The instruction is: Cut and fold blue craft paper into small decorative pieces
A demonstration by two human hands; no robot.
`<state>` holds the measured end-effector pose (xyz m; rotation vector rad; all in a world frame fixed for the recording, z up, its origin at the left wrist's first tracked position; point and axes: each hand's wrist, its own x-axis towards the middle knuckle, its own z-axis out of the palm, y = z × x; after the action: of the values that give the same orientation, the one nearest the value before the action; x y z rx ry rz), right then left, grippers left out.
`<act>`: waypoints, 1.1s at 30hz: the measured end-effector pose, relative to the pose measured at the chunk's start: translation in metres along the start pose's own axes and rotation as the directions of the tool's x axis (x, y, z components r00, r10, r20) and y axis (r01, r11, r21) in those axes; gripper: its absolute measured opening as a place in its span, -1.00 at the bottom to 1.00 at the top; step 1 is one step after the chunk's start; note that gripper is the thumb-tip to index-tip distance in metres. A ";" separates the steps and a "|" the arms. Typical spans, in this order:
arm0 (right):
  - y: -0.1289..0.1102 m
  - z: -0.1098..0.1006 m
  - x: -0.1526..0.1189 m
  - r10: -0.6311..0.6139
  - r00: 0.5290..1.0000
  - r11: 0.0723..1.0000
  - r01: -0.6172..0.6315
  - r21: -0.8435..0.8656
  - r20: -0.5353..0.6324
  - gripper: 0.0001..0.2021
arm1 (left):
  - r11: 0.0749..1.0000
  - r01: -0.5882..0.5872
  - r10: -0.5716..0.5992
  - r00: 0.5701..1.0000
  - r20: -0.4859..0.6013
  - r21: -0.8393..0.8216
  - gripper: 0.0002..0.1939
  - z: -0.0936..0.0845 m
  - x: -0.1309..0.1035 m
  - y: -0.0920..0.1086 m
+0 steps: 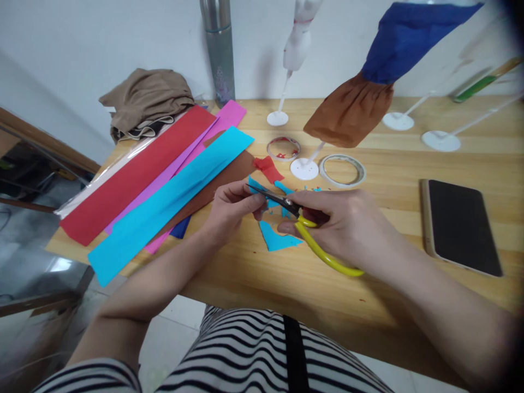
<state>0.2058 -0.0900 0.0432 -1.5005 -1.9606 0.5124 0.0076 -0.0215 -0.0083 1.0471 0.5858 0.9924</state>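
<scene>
My right hand [350,221] is closed round the yellow-handled scissors [306,225], whose dark blades point left toward my other hand. With its fingertips, my left hand [231,210] pinches a small piece of bright blue paper [254,183], partly hidden behind the fingers and blades. The blades lie across this piece; whether they are biting into it I cannot tell. Below them a larger blue offcut [275,238] rests on the wooden table, with smaller blue scraps around it. Just beyond lies a red paper piece [270,169].
Blue [172,202], red [139,174] and pink paper strips lie left, near brown cloth [147,101] and a flask [221,60]. Tape rolls [343,171] and a mannequin stand in brown-and-blue paper [352,109] are behind. A phone [462,226] lies right.
</scene>
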 end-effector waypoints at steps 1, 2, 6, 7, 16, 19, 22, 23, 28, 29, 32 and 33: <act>0.000 0.000 0.000 0.000 1.000 1.000 0.000 -0.001 0.002 -0.49 | 1.000 0.002 -0.002 1.000 0.006 0.007 -0.58 0.000 0.000 0.000; 0.000 0.001 0.001 0.000 1.000 1.000 0.000 -0.001 0.005 -0.49 | 1.000 0.003 -0.003 1.000 0.010 0.014 -0.58 0.000 -0.001 -0.001; 0.000 0.002 0.002 -0.017 1.000 1.000 0.017 0.000 -0.002 -0.53 | 1.000 0.013 -0.013 1.000 0.000 0.026 -0.55 0.000 0.000 0.000; 0.000 0.002 0.002 -0.024 1.000 1.000 0.024 0.000 -0.003 -0.54 | 1.000 0.014 -0.014 1.000 -0.005 0.026 -0.55 0.000 0.000 0.000; 0.002 0.000 0.000 -0.071 0.997 0.997 0.070 -0.038 -0.020 -0.55 | 1.000 -0.008 0.008 1.000 0.006 -0.007 -0.60 -0.001 0.000 0.000; 0.003 0.001 0.000 -0.092 0.995 0.995 0.090 -0.047 -0.029 -0.55 | 1.000 -0.004 0.004 1.000 0.000 0.002 -0.57 0.000 -0.001 0.001; 0.003 0.003 0.000 -0.103 0.994 0.994 0.102 -0.044 -0.032 -0.54 | 1.000 0.002 -0.002 1.000 -0.002 0.004 -0.56 0.001 -0.001 0.002; 0.003 0.003 0.001 -0.102 0.994 0.994 0.101 -0.042 -0.033 -0.53 | 1.000 0.001 -0.001 1.000 -0.002 0.000 -0.57 0.001 -0.001 0.002; 0.003 0.003 0.001 -0.083 0.996 0.996 0.082 -0.024 -0.032 -0.49 | 1.000 -0.015 0.015 1.000 0.016 -0.018 -0.62 -0.001 -0.001 0.002; 0.003 0.002 0.001 -0.075 0.997 0.997 0.075 -0.018 -0.025 -0.48 | 1.000 -0.017 0.017 1.000 0.022 -0.015 -0.62 -0.001 -0.001 0.001; 0.000 0.001 0.002 -0.045 0.999 0.999 0.045 -0.008 -0.003 -0.47 | 1.000 -0.010 0.010 1.000 0.017 0.001 -0.61 -0.002 -0.001 0.001; -0.001 0.001 0.002 -0.037 0.999 0.999 0.037 -0.008 0.002 -0.48 | 1.000 -0.005 0.005 1.000 0.004 0.006 -0.60 -0.003 -0.001 0.001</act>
<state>0.2043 -0.0882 0.0435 -1.4660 -1.9904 0.4914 0.0044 -0.0213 -0.0082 1.0564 0.5836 0.9932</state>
